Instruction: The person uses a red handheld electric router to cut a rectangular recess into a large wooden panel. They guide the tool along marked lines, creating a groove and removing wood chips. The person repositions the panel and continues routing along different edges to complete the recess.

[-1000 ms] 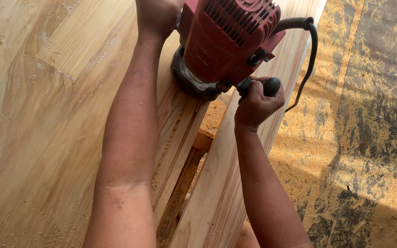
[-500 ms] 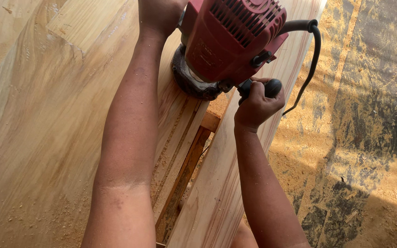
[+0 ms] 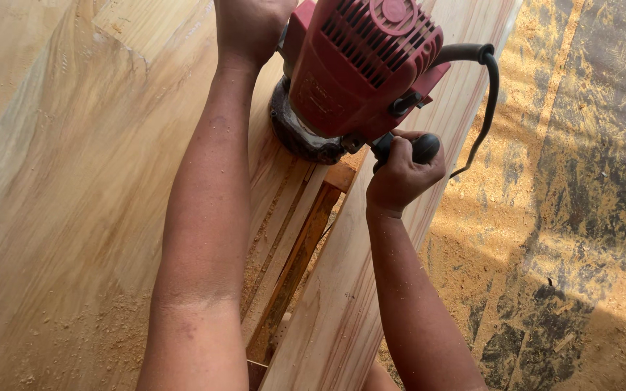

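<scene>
The red router (image 3: 360, 72) sits at 12 o'clock on the wooden plank (image 3: 342, 289). The right hand (image 3: 402, 174) is closed on its black knob (image 3: 418, 148) at 4 o'clock of the tool. The left hand (image 3: 251, 29) is at 9 o'clock; I cannot tell its grip.

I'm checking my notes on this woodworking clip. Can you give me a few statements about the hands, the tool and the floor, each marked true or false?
1. The right hand grips a black knob handle of the red power router. True.
2. The router rests on a metal sheet. False: it rests on pale wooden boards.
3. The left hand is on the router's far side. True.
4. The floor is swept clean. False: sawdust covers it.
</scene>
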